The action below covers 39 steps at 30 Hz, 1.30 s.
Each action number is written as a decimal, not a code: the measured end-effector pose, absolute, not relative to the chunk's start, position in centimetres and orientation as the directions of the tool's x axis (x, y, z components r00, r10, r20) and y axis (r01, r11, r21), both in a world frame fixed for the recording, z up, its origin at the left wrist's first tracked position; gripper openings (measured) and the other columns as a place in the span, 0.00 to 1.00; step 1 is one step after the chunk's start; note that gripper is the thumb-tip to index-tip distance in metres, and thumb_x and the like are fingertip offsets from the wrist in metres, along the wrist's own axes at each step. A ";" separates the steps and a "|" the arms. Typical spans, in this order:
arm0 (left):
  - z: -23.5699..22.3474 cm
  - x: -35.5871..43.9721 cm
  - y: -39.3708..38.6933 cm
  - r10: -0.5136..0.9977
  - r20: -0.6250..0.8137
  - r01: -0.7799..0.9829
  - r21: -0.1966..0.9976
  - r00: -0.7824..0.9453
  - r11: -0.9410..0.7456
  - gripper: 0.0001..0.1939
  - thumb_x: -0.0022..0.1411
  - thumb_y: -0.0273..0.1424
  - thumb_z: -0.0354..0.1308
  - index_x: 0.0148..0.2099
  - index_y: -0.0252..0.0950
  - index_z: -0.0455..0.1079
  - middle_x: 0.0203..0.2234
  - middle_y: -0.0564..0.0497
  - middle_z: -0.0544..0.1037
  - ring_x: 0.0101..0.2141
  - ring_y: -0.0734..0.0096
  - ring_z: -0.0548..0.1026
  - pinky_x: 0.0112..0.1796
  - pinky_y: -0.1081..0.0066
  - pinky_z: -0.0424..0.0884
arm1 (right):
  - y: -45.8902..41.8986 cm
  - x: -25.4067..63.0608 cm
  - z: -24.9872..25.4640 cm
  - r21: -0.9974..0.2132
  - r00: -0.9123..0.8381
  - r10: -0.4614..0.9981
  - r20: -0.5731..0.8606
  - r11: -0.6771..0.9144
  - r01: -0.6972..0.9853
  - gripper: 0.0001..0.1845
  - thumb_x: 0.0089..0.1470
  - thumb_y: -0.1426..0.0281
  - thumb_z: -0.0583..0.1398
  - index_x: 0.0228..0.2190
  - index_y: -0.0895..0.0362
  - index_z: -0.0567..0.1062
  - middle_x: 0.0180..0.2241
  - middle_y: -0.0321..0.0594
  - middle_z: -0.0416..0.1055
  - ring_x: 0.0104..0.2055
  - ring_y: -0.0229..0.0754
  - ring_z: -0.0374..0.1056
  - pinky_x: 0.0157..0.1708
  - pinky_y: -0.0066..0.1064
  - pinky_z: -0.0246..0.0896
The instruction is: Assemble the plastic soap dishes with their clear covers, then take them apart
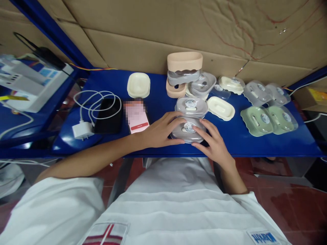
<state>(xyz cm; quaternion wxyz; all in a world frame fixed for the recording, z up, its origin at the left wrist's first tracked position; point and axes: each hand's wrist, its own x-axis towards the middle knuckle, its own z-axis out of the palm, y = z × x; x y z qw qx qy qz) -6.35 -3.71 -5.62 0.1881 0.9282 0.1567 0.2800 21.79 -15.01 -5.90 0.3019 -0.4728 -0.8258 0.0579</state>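
A grey soap dish with a clear lid and a round printed sticker lies at the front of the blue table. My left hand grips its left side, fingers along the far edge and thumb at the near edge. From the right, my right hand holds the same dish, with fingertips on the lid and along its side. Directly behind it is another clear-lidded soap dish, also with a sticker. Beside that one lies a cream oval tray.
Peach dish parts are stacked at the back. Green lidded dishes and grey ones stand to the right. A cream dish, a phone, and a white charger with its cable lie left. Cardboard lines the back.
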 end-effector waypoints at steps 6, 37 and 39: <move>-5.4 -6.3 -3.9 0.396 0.435 0.187 0.449 0.809 -0.874 0.38 0.73 0.49 0.66 0.75 0.41 0.60 0.68 0.30 0.66 0.69 0.36 0.68 0.65 0.35 0.70 | -15.2 22.0 -6.1 -0.381 -0.366 0.828 0.424 0.530 0.758 0.44 0.68 0.59 0.68 0.77 0.34 0.56 0.76 0.41 0.59 0.76 0.61 0.60 0.73 0.63 0.63; -6.2 -6.5 -3.6 0.338 0.393 0.169 0.404 0.855 -0.899 0.45 0.72 0.42 0.68 0.82 0.46 0.52 0.74 0.31 0.60 0.71 0.34 0.64 0.66 0.34 0.70 | -15.3 22.2 -6.3 -0.397 -0.354 0.868 0.348 0.478 0.783 0.49 0.68 0.57 0.67 0.79 0.35 0.50 0.80 0.45 0.45 0.80 0.61 0.52 0.74 0.61 0.62; -6.0 -6.6 -3.7 0.321 0.401 0.144 0.412 0.858 -0.900 0.45 0.72 0.41 0.69 0.82 0.45 0.52 0.74 0.31 0.60 0.71 0.34 0.64 0.67 0.35 0.69 | -15.5 22.3 -6.3 -0.375 -0.361 0.847 0.391 0.504 0.778 0.49 0.66 0.58 0.69 0.78 0.35 0.52 0.79 0.45 0.48 0.79 0.61 0.55 0.74 0.60 0.63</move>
